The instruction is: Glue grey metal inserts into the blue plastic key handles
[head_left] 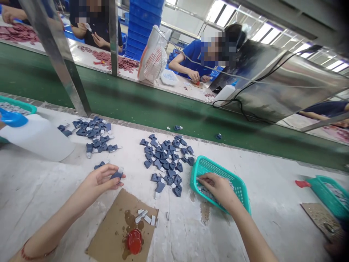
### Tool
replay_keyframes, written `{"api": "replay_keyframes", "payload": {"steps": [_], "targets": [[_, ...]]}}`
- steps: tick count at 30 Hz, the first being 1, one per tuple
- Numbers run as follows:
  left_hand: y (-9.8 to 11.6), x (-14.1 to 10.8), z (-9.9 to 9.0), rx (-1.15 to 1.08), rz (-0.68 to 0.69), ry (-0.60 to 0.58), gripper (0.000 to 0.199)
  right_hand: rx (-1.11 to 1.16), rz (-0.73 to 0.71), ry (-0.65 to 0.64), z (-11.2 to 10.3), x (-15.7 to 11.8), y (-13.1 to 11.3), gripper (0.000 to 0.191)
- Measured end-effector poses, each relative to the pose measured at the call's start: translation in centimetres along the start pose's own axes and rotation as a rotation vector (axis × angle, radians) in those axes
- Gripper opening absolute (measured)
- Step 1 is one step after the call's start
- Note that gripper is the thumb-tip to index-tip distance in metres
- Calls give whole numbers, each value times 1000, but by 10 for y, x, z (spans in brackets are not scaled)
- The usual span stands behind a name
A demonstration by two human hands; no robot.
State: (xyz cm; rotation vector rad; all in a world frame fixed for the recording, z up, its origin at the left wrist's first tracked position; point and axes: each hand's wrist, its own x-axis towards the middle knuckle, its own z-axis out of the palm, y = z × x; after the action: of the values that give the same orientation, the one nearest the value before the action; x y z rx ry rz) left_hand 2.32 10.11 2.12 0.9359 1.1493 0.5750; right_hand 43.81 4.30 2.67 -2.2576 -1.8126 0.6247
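Observation:
My left hand [105,179] pinches a dark blue plastic part [116,175] with a light grey piece at its upper end. Below it lies a brown cardboard sheet [109,233], wet in spots, bearing a red cap-like dish [134,241] and several small grey pieces [145,216]. My right hand [216,187] reaches into a teal plastic basket [196,171] of small grey pieces [209,194]. Its fingers are drawn together at the basket's left side; what is between the tips is too small to make out. A loose pile of dark blue parts [166,154] sits between my hands.
A second group of blue parts [94,133] and a white bottle with a blue top [40,136] are at left. Beyond the table edge runs a green belt [131,102] with two stray parts. Metal posts [58,58] rise ahead. Co-workers [196,54] sit across.

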Motion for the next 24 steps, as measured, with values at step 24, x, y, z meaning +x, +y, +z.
{"api": "replay_keyframes", "payload": {"steps": [24], "targets": [[112,257,138,1112,610,103,31,-39,-23,168,8,-1,7,29]]}}
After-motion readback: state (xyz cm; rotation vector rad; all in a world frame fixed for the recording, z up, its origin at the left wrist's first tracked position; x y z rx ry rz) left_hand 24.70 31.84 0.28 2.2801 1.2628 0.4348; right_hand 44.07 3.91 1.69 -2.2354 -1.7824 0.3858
